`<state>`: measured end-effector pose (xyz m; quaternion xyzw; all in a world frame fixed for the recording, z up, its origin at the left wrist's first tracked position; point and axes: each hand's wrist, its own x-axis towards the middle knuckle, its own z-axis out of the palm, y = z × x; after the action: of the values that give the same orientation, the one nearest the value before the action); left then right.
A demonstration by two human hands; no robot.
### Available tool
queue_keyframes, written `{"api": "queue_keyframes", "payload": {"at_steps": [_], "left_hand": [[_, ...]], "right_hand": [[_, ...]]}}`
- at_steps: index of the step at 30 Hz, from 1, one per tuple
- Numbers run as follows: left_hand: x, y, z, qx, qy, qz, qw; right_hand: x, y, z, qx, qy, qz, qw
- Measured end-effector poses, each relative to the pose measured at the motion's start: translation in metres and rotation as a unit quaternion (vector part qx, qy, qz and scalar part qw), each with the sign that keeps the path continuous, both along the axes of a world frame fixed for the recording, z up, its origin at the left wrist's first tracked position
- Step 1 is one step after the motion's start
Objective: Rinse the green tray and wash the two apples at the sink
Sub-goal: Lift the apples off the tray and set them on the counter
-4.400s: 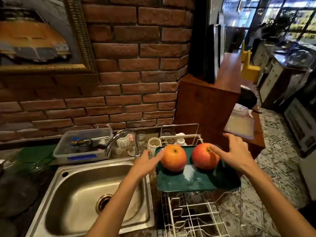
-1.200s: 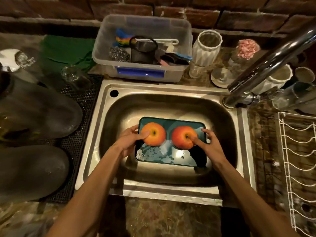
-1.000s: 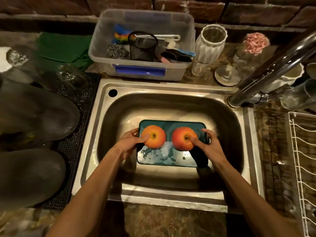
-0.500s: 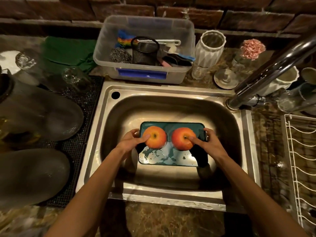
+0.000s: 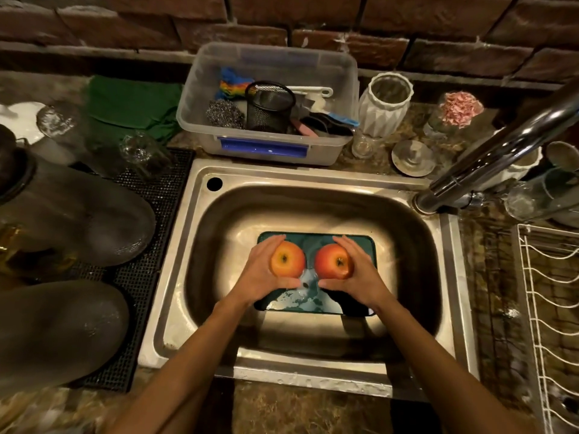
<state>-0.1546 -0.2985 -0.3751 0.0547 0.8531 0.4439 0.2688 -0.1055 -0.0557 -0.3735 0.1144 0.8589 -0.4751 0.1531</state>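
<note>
Half a second earlier each hand had only steadied its fruit with a thumb while the fingers gripped the tray's ends; now both hands had let go of the tray and closed on the fruit. The left hand (image 5: pixel 261 274) cupped the left round orange-red apple (image 5: pixel 287 262), fingers curled over its far side and thumb beneath its near side. The right hand (image 5: pixel 360 274) held the right round red apple (image 5: pixel 334 261) in the same way, mirrored. The two apples sat just apart, stems up, between the two sets of fingertips.

The flat green rectangular tray (image 5: pixel 313 303) lay released on the floor of the stainless-steel sink basin (image 5: pixel 313 211), directly under the knuckles and wet in patches near the thumbs. Whether the apples rested on it or were already clear of it could not be told.

The chrome tap (image 5: pixel 501 151) stood beyond the right fingertips, with no water visibly running. Carrying the tray to the sink looked finished, and the change of grip suggested that washing the apples would come next, though the tap would have to be turned on first.
</note>
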Motion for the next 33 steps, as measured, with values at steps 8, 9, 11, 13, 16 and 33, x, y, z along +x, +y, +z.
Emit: {"api": "queue_keyframes", "payload": {"at_steps": [8, 9, 11, 13, 16, 33], "left_hand": [[0.001, -0.003, -0.006, -0.018, 0.057, 0.003, 0.998], [0.000, -0.002, -0.004, -0.025, 0.062, 0.002, 0.998], [0.000, -0.002, -0.001, -0.034, 0.070, 0.005, 0.997], [0.001, -0.003, 0.002, -0.041, 0.076, 0.004, 0.996], [0.003, -0.008, 0.009, -0.050, 0.087, 0.008, 0.995], [0.028, -0.029, 0.125, -0.017, 0.134, 0.036, 0.990]], "right_hand": [[0.006, -0.003, -0.006, 0.049, 0.039, 0.002, 0.998], [0.006, -0.003, -0.005, 0.055, 0.044, 0.002, 0.998], [0.004, -0.005, -0.001, 0.068, 0.049, 0.010, 0.996], [0.002, -0.006, 0.001, 0.079, 0.058, 0.024, 0.995], [0.003, -0.008, 0.008, 0.078, 0.071, 0.019, 0.994], [0.024, -0.012, 0.125, 0.055, 0.081, -0.025, 0.995]]}}
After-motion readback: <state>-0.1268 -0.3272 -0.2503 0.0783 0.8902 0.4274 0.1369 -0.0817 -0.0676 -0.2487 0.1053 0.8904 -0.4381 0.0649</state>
